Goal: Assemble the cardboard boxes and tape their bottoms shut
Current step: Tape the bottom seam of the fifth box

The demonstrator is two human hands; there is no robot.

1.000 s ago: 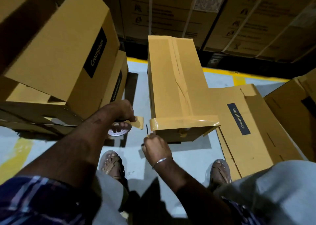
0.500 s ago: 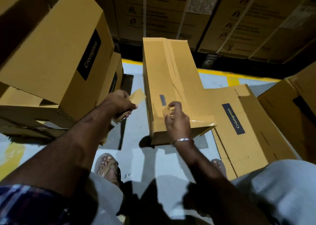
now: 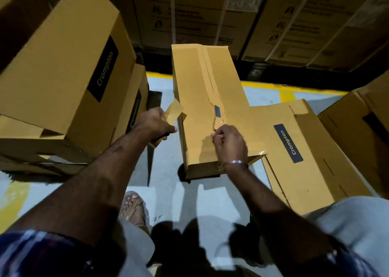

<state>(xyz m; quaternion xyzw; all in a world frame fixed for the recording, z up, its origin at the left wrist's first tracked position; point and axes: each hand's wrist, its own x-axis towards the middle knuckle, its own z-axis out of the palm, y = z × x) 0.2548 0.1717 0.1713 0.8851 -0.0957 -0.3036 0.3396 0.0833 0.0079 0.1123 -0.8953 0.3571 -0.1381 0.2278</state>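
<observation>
right hand [image 3: 230, 142] fingers pinch crumpled tape [image 3: 219, 123] on the box [image 3: 197, 100] seam; left hand [image 3: 154, 123], at nine o'clock, grips a tape roll [image 3: 173, 111].

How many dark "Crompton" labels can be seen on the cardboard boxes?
4: on the big stacked box at left, the box under it, the flat box at right, and a partly hidden one at far right.

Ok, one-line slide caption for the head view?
Left hand holds the tape roll while right hand pinches tape at the upturned box's bottom seam.
</observation>
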